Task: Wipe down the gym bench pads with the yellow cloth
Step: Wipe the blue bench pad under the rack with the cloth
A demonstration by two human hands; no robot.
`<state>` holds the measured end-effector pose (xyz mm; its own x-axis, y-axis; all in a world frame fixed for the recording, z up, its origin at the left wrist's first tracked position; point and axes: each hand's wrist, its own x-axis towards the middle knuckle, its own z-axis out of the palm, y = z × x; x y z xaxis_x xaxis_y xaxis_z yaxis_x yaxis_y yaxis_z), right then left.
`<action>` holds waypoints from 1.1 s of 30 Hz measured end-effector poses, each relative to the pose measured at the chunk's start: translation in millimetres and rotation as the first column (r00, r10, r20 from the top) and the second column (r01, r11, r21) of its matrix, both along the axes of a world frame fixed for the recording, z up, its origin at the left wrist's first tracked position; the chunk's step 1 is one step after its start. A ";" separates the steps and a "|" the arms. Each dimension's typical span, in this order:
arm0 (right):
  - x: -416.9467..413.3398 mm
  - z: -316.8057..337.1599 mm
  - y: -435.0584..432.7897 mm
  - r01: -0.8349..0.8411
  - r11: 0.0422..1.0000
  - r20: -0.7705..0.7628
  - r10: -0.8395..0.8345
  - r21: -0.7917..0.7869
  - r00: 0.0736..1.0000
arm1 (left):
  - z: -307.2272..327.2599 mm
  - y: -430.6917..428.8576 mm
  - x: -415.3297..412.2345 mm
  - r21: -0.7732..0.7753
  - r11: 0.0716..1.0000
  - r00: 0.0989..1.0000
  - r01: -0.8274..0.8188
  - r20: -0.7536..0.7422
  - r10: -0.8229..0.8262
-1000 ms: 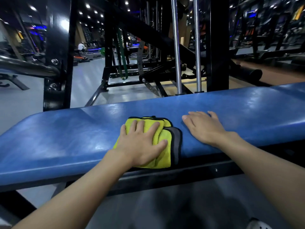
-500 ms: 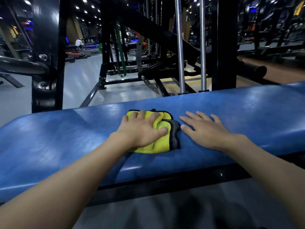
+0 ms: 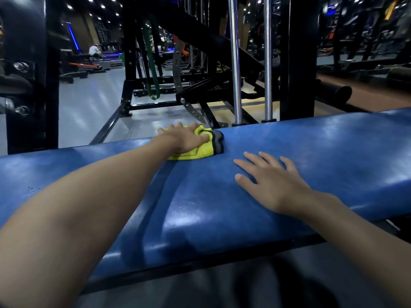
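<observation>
1. Yellow cloth [image 3: 195,152]: folded, with a grey edge on its right side. It lies at the far edge of the blue bench pad [image 3: 333,152], left of the pad's middle.
2. Left hand [image 3: 185,138]: on top of the cloth, fingers bent over its far side, thumb against its right side. The cloth bunches between them, gripped and pressed to the pad. The forearm reaches across the pad's full depth.
3. Right hand [image 3: 273,183]: palm down on the pad, fingers straight and spread, holding nothing. It sits right of the cloth and nearer the camera, apart from it.
4. Pad surface: glossy, with pale light streaks.
5. Behind the pad: 2 chrome rods [image 3: 233,63] stand upright, just right of the cloth.
6. Green band [image 3: 151,70]: hangs from the black rack [image 3: 129,52], well beyond the pad.
</observation>
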<state>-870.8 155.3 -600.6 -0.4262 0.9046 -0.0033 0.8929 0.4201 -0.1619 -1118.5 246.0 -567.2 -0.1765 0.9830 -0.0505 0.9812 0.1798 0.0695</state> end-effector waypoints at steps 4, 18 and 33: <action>0.3 2.6 -0.8 0.001 1.000 -0.014 -0.001 -0.012 1.000 | -5.4 -12.4 2.6 0.032 0.999 0.998 0.021 -0.053 -0.020; -1.9 15.3 -9.5 0.009 1.000 -0.017 -0.010 -0.028 1.000 | -14.1 -191.1 23.6 0.064 0.984 0.980 0.169 -0.121 -0.160; -15.1 11.4 -7.3 -0.086 0.996 0.034 0.086 0.003 0.996 | -13.0 -194.3 26.4 0.092 0.987 0.984 0.129 -0.133 -0.116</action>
